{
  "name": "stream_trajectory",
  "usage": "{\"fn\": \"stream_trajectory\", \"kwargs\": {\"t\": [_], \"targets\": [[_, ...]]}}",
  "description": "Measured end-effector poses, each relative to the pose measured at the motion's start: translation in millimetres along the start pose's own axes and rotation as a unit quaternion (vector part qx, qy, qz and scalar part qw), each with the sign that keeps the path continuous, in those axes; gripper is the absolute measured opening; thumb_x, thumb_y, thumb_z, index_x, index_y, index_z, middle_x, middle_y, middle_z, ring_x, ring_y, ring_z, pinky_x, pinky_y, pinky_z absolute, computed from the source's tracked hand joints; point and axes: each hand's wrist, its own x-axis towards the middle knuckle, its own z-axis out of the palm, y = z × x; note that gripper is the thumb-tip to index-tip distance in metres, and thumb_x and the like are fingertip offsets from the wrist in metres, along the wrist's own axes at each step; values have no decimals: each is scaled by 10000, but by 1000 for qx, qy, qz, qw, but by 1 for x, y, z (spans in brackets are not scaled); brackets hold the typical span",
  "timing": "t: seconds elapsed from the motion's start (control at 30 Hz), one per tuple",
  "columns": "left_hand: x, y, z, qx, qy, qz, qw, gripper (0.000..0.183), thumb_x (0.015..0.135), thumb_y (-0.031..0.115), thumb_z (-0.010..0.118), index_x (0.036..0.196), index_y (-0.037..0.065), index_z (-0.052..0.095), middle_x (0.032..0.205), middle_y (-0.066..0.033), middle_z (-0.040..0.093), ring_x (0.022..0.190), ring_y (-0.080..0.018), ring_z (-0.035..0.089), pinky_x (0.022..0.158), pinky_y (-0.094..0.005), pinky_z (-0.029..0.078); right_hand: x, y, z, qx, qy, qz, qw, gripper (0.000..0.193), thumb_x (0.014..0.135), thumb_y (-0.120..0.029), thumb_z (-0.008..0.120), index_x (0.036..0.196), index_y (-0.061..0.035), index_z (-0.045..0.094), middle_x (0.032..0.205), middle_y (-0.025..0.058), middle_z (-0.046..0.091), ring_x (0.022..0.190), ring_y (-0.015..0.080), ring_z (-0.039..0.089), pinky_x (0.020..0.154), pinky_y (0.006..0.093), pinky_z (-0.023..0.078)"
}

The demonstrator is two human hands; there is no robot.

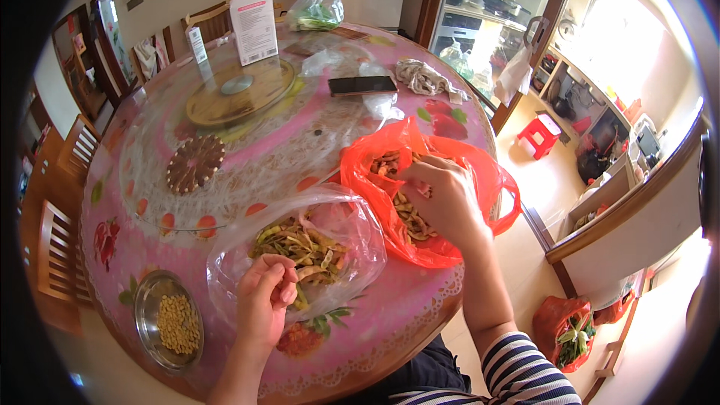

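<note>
My right hand reaches into a red plastic bag, its fingers curled together over the brownish bean pods inside; what they grip is hidden. Just left of it lies an open clear plastic bag with a heap of green and brown pods and husks. My left hand hovers at the near edge of the clear bag, thumb and fingers pressed together; anything between them is too small to make out. A metal bowl holding shelled yellow beans stands at the table's near left.
The round table carries a phone, a crumpled cloth, a brown round mat and a wooden turntable. Farther back stand a white box and a bag of greens. Wooden chairs line the left.
</note>
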Motion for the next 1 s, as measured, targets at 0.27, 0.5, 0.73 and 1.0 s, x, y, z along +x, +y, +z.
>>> {"fn": "stream_trajectory", "kwargs": {"t": [0.27, 0.5, 0.73, 1.0], "targets": [[0, -1, 0, 24, -18, 6, 1000, 127, 931, 108, 484, 946, 23, 577, 791, -48, 579, 603, -67, 444, 551, -208, 342, -15, 42, -1, -141, -96, -24, 985, 108, 667, -60, 681, 761, -83, 633, 885, 97, 576, 923, 291, 547, 806, 396, 447], [-1, -1, 2, 46, -11, -6, 999, 123, 922, 118, 477, 921, 34, 567, 775, -33, 555, 590, -62, 431, 533, -202, 334, -4, 49, 1, -111, -121, -3, 987, 143, 648, -70, 684, 788, -93, 659, 875, 97, 585, 892, 289, 559, 795, 404, 450], [-1, -3, 1, 37, -28, -9, 999, 118, 928, 124, 496, 930, 40, 579, 771, -25, 562, 582, -51, 426, 527, -196, 329, -4, 53, 3, -148, -192, -19, 970, 173, 637, -63, 693, 805, -79, 655, 852, 94, 592, 913, 303, 562, 808, 421, 453], [1, -6, -1, 41, -39, -5, 998, 131, 931, 148, 528, 948, 33, 589, 769, -25, 562, 576, -46, 409, 519, -192, 305, 7, 21, -2, 287, -83, 113, 948, 118, 737, -7, 691, 841, -5, 637, 785, 52, 630, 715, 124, 604, 677, 267, 491]]}}
